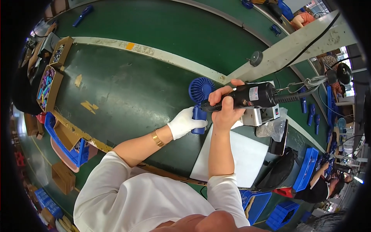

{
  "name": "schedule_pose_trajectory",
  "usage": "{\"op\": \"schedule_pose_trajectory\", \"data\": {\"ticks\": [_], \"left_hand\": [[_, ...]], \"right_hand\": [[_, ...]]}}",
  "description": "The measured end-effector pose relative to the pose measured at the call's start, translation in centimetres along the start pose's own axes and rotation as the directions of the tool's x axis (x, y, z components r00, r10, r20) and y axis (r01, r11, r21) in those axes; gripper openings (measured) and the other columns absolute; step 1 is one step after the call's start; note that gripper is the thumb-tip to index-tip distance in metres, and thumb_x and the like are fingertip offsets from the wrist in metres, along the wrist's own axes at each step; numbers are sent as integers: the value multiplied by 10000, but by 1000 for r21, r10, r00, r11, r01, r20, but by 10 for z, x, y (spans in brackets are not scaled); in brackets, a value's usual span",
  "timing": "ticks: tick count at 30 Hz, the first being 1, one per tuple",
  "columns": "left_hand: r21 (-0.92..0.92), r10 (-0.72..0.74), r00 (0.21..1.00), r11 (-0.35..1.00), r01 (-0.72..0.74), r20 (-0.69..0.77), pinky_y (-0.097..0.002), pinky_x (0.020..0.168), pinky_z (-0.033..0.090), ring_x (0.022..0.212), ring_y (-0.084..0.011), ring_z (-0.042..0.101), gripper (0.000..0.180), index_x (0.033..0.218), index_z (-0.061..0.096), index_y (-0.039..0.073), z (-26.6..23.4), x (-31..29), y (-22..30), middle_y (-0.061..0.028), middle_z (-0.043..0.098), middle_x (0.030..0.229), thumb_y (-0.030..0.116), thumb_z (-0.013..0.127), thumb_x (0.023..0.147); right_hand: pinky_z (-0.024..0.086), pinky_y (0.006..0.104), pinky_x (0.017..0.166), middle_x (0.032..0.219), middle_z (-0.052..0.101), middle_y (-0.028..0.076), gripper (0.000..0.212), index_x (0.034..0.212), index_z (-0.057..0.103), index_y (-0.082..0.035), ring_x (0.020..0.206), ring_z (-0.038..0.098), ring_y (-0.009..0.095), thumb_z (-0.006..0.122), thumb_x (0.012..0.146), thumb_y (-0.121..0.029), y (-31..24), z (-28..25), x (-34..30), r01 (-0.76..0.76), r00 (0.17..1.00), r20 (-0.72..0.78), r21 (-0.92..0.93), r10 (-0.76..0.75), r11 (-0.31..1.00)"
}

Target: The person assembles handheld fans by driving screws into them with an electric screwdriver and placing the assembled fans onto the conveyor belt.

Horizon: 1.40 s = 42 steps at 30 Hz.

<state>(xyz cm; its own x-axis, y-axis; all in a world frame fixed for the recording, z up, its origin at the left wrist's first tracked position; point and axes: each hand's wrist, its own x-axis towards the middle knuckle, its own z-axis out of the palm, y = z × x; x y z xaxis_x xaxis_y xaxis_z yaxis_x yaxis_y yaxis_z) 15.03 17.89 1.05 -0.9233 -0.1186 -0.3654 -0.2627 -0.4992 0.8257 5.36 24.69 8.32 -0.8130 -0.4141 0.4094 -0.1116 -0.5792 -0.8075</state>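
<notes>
A blue handheld fan point(201, 89) with a round, caged head is gripped by its handle in my left hand point(182, 123), which wears a white glove. Bare fingers of my right hand point(225, 112) wrap round a black electric screwdriver point(259, 95), held nearly level. Its narrow front end reaches the fan near the neck, just above the gloved thumb; whether the bit touches a screw there is hidden. A metal hook and spring point(307, 83) and a cable lead off the screwdriver's rear at the right.
A white foam sheet point(247, 156) lies under my right forearm, beside a clear plastic bag point(276, 129). A slanting metal beam point(286, 52) stands at the right. Cardboard boxes point(54, 91) of small parts line the left; a green conveyor point(166, 27) runs beyond the bench. Co-workers are at the sides.
</notes>
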Motion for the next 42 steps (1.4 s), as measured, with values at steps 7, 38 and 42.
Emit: {"op": "schedule_pose_trajectory", "data": {"ticks": [7, 38, 42], "left_hand": [[40, -22, 1000, 999, 22, 2, -274, 731, 499, 791, -126, 610, 320, 1036, 544, -2, 1, 0, 0, -52, 624, 909, 90, 683, 763], [935, 739, 674, 240, -260, -2, -438, 977, 395, 1157, -361, 458, 584, 1209, 527, 59, -35, 85, 57, -187, 501, 1202, 291, 700, 702], [929, 650, 674, -154, -336, 351, -438, 977, 325, 1082, -262, 460, 312, 997, 605, 87, -24, 56, 40, -89, 537, 1100, 244, 648, 731]], "right_hand": [[413, 306, 514, 679, 516, 73, 485, 1138, 418, -32, 555, 472, 138, 700, 806, -246, 7, -1, -3, -4, 1000, 0, 21, 4, 1000], [455, 283, 633, 750, 549, 78, 525, 1256, 353, 49, 630, 519, 146, 628, 863, -166, 0, -33, 13, 58, 998, -11, -270, -64, 961], [486, 313, 738, 814, 597, 108, 497, 1224, 378, 64, 732, 588, 188, 607, 834, -141, 2, -49, 19, 114, 993, 79, -483, -86, 868]]}}
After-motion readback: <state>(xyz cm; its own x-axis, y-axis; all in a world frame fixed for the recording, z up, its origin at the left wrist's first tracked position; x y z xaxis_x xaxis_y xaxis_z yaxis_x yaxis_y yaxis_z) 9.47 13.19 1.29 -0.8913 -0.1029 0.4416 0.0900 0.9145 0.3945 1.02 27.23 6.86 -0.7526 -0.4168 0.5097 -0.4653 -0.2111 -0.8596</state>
